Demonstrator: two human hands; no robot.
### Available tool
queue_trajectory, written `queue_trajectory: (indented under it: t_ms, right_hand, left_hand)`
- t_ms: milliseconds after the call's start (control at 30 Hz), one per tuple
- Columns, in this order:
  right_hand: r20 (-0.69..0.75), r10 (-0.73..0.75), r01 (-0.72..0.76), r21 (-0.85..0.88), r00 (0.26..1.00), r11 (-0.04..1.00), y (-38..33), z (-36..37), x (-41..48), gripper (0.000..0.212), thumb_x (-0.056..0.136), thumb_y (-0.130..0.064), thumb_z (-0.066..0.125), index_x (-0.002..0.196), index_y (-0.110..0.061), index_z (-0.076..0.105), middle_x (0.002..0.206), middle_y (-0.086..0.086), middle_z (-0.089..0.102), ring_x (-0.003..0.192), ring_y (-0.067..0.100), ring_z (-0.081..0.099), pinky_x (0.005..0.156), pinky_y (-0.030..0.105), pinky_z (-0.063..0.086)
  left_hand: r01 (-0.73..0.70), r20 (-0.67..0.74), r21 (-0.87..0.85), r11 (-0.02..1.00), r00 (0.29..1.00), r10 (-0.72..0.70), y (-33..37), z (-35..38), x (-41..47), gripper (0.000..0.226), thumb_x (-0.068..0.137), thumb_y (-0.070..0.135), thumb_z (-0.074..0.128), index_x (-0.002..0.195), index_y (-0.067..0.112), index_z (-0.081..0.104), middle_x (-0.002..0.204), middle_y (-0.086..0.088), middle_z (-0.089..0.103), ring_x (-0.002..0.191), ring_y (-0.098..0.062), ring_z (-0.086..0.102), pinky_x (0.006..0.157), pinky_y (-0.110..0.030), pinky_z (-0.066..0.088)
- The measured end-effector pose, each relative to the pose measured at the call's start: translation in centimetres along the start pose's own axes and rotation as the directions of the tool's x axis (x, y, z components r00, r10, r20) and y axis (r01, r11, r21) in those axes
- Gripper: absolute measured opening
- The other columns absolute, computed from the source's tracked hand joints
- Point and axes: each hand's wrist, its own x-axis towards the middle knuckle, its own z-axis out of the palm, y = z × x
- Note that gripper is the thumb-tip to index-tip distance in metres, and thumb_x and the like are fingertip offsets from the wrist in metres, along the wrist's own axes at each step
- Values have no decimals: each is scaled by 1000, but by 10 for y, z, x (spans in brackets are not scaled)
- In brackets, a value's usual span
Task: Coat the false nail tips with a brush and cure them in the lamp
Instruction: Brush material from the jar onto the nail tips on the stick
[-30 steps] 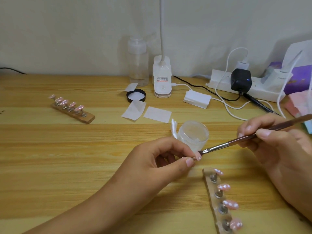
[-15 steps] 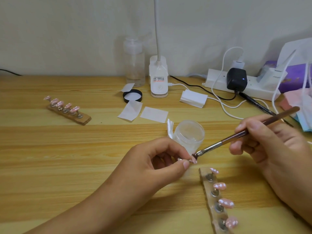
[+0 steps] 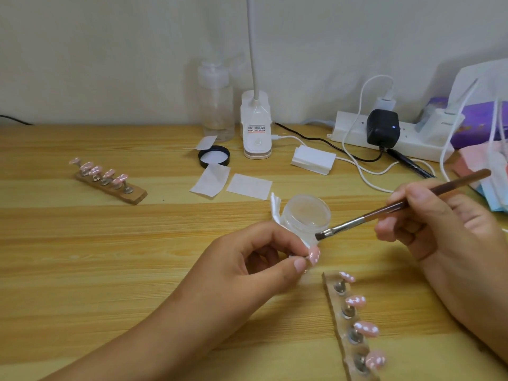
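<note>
My left hand (image 3: pixel 255 259) pinches a small metal peg that carries a pink false nail tip (image 3: pixel 314 254), held just above the table. My right hand (image 3: pixel 439 224) grips a brown-handled brush (image 3: pixel 398 207); its dark bristles hang a little above the tip, at the near edge of an open clear gel jar (image 3: pixel 306 214). A wooden holder (image 3: pixel 347 325) with several pink tips on pegs lies below my hands. A second wooden holder (image 3: pixel 110 181) with pink tips lies far left. The white clip lamp (image 3: pixel 256 127) stands at the back.
A clear pump bottle (image 3: pixel 215 103), a black jar lid (image 3: pixel 214 156), white wipes (image 3: pixel 248 186) and a wipe stack (image 3: pixel 313 160) lie behind the jar. A power strip (image 3: pixel 357 133) with chargers and cables, plus bags, crowds the back right.
The brush has lifted off the nail tip, its bristles now slightly above it by the jar. My left hand still holds the peg, the tip turned more into view.
</note>
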Motion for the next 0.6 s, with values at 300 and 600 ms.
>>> queue_trajectory:
  t_ms: [300,600]
  right_hand:
    - [10,-22,23,-39,1000,999,1,-1,-1,35,71,-57,76,79,-24,73,63,3,67,60,13,67,63,20,55]
    - [33,-9,11,-58,999,998,1,1,-2,29,75,-52,72,80,-23,73,64,5,69,62,14,68,64,20,56]
  left_hand:
    - [-5,-6,-17,1000,1000,5,0,0,1,11,78,31,67,87,27,71,88,10,73,74,-16,59,69,-29,50]
    - [-5,-5,-63,998,1000,4,-2,-1,1,14,79,29,67,90,23,71,88,5,75,83,-20,66,72,-24,51]
